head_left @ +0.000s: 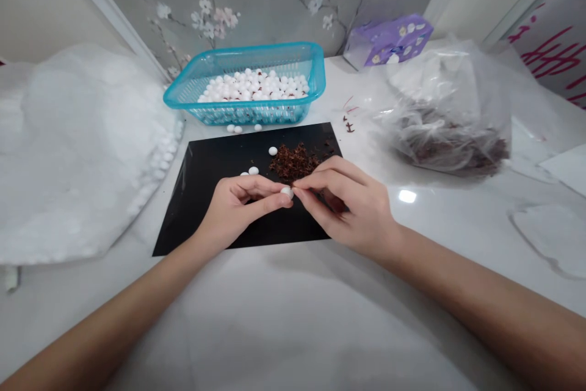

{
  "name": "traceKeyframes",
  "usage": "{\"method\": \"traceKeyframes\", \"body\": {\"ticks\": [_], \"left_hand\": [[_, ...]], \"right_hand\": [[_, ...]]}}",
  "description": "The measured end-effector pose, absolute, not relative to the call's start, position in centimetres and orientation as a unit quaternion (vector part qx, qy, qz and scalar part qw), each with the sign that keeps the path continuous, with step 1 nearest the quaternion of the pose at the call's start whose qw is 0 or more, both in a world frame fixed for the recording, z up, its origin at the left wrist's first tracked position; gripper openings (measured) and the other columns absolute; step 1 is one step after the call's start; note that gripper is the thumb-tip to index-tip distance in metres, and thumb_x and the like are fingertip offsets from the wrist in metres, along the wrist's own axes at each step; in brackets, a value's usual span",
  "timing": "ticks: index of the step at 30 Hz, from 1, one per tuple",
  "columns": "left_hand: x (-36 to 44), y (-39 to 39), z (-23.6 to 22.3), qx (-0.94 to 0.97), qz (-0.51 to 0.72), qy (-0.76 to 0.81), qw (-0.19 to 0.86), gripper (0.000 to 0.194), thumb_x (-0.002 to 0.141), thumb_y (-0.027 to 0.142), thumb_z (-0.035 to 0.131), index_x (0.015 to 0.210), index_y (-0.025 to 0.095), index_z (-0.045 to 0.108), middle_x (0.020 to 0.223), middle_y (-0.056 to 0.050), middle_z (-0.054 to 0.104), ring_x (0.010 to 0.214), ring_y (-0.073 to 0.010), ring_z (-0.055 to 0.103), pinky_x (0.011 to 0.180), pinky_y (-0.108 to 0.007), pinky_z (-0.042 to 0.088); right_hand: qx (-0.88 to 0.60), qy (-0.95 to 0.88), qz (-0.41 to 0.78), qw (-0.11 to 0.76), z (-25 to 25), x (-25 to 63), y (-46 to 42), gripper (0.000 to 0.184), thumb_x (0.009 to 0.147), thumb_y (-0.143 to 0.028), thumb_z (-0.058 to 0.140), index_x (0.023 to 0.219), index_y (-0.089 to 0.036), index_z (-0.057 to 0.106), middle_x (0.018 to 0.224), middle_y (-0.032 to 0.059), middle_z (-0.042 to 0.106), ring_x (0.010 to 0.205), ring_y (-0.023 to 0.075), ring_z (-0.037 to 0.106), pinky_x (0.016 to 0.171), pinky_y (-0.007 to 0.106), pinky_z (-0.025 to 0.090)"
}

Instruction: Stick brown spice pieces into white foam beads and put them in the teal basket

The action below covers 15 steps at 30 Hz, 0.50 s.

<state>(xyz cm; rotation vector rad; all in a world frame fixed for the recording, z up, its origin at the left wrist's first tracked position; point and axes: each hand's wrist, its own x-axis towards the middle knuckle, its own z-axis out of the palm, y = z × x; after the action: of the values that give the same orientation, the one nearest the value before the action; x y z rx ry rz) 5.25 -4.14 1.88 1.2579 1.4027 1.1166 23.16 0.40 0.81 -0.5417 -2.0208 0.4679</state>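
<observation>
Together, left hand (233,211) and right hand (350,208) pinch a white bead (287,193).

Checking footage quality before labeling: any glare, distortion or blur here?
Head view: a bright glare spot on the glossy white tabletop; wide-angle stretching of the forearms toward the bottom corners; the right hand looks fairly sharp, without obvious blur.

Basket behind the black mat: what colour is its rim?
The rim is bright turquoise blue, best seen in the head view.
</observation>
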Motion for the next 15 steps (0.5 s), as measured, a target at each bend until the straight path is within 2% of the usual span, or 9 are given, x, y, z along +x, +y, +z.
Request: {"method": "traceKeyframes", "body": {"ticks": [15], "left_hand": [[5.3,-4.11,1.73,0.513,0.456,0.573,0.448,0.017,0.064,0.031,0.075,0.076,0.018,0.073,0.074,-0.004,0.073,0.068,-0.0168,0.068,0.071,-0.028,0.055]], "right_hand": [[-0.221,-0.828,0.193,0.477,0.84,23.09,0.33,0.008,0.083,-0.012,0.053,0.083,-0.019,0.057,0.076,0.0003,0.057,0.057,0.0067,0.052,0.048,0.019,0.042]]}}
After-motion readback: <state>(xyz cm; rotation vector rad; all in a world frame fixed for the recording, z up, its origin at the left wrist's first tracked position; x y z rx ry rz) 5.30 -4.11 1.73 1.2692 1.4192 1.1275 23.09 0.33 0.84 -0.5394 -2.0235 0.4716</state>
